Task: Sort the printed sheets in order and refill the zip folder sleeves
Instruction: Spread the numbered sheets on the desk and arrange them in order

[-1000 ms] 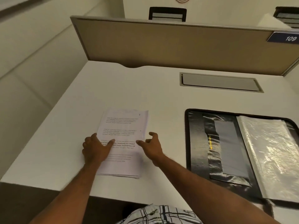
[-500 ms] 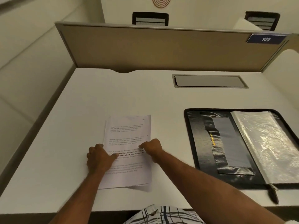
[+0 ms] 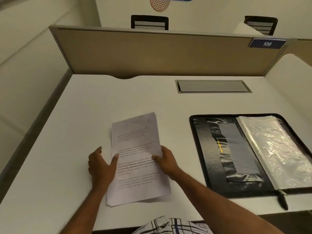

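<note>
Evidently pinched the stack of sheets [image 3: 136,159] at its 9 and 3 o'clock edges, left hand [image 3: 101,168] and right hand [image 3: 168,162] thumbs on top; needed squaring before sorting.

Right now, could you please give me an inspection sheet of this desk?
Surface: white desk, with a closed hatch set in near the back.
Job's things: stack of printed sheets, slightly fanned, text side up, left of centre; zip folder lying open on the right, its clear sleeves seemingly empty.
Clutter: nothing seen.
Hands: left hand and right hand grip the stack by its side edges, thumbs on top.
Cables: nothing seen.
Surroundings: tan partition behind the desk, with a tag reading 109; two chairs beyond it.
</note>
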The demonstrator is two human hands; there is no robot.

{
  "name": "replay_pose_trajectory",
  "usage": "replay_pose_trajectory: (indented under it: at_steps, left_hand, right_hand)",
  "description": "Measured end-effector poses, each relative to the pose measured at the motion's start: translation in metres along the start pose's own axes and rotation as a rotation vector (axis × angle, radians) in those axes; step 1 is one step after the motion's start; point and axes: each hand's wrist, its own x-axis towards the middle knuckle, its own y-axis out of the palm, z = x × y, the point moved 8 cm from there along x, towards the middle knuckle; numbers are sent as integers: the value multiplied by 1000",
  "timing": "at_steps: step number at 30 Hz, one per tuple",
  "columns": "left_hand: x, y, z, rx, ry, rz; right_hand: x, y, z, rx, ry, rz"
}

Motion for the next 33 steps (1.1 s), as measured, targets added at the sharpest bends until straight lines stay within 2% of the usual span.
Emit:
replay_pose_trajectory:
  at_steps: [2, 4, 6, 8, 12, 15, 20, 24, 27, 31, 33]
  left_hand:
    - [3, 1, -7, -273, -49, 34]
    - [2, 14, -21, -503, -117, 223]
    - [-5, 21, -47, -591, -74, 360]
    - [-10, 16, -72, -596, 5, 318]
    - [-31, -10, -121, -592, 220, 99]
    - [-46, -14, -138, -575, 314, 81]
    - [-50, -18, -141, -503, 310, 63]
    - [-48, -22, -152, -519, 313, 83]
    - [-52, -25, -168, -595, 327, 89]
    - [-62, -42, -191, -602, 436, 55]
    - [-62, -39, -188, -590, 423, 61]
  right_hand:
    - [-6, -17, 7, 54, -64, -8]
    - [-11, -35, 18, 112, -129, -14]
    - [-16, -52, 35, 146, -206, -33]
    - [-20, -65, 52, 147, -277, -55]
    - [-23, -85, 69, 187, -362, -105]
    - [-29, -101, 76, 244, -421, -180]
    - [-32, -115, 71, 238, -483, -270]
    - [-44, -121, 97, 110, -635, -348]
    - [-38, -113, 103, 215, -578, -277]
    - [-35, -123, 106, 321, -579, -302]
    - [-33, -126, 101, 332, -590, -313]
